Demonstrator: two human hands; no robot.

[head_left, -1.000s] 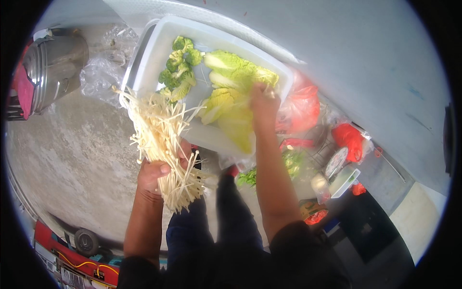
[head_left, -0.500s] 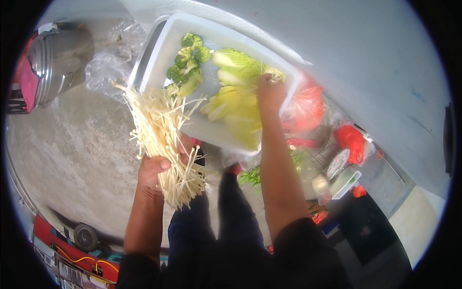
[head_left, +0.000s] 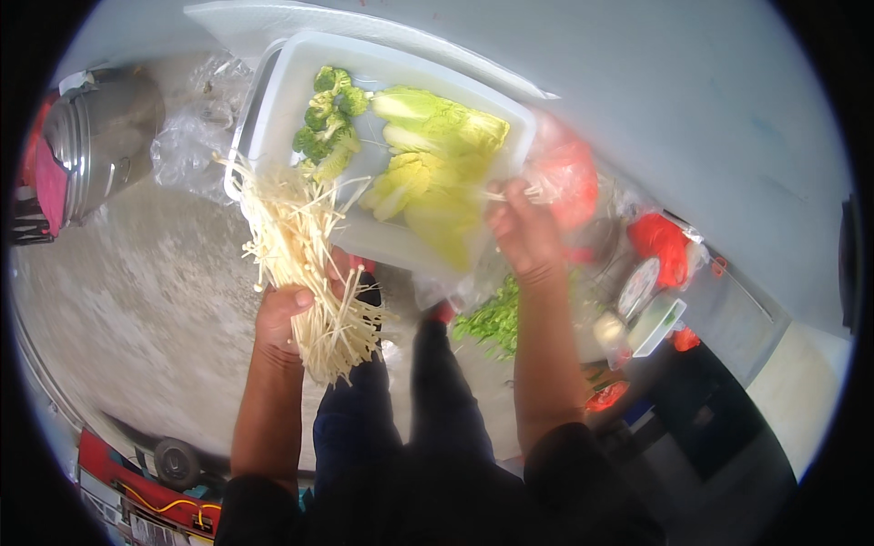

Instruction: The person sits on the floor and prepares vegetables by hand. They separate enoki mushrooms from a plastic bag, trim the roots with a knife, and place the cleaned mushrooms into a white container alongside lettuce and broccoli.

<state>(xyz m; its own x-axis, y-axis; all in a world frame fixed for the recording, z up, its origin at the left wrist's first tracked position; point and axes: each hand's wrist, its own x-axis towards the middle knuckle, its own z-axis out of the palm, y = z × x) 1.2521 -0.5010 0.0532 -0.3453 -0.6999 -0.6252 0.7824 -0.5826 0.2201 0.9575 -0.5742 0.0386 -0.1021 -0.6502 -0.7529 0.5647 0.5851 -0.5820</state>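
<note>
At the far left stands a metal drum (head_left: 118,136) with a pink cloth (head_left: 53,175) at its side. Crumpled clear plastic (head_left: 191,136) lies next to it on the concrete floor (head_left: 137,300).

The left hand (head_left: 284,317) is closed around the lower half of an enoki bundle (head_left: 296,232). The thumb crosses the front, a hold that seems chosen to keep loose strands from spilling. The upper end of the bundle leans across the near left corner of the white tub (head_left: 410,65), likely held there so that stray pieces drop inside.

Within the tub, the broccoli (head_left: 320,136) is set along the left side and the cabbage leaves (head_left: 437,127) lie to the right, overlapping. The separation appears intended to keep the kinds apart; a bare strip of tub floor shows between them.

The right hand (head_left: 526,227) is raised by the tub's near right corner, thumb and fingers pinched on a few pale stems (head_left: 496,195). The light fingertip grip would suit so thin a load. Blur prevents a count.

Beyond it sits a pinkish-red bag (head_left: 572,177), touching or just behind the tub; I cannot tell which. Leafy greens (head_left: 492,318) lie on the floor nearer the person. Farthest right are a bright red bag (head_left: 660,247) and a white tray (head_left: 657,328), tilted.
</note>
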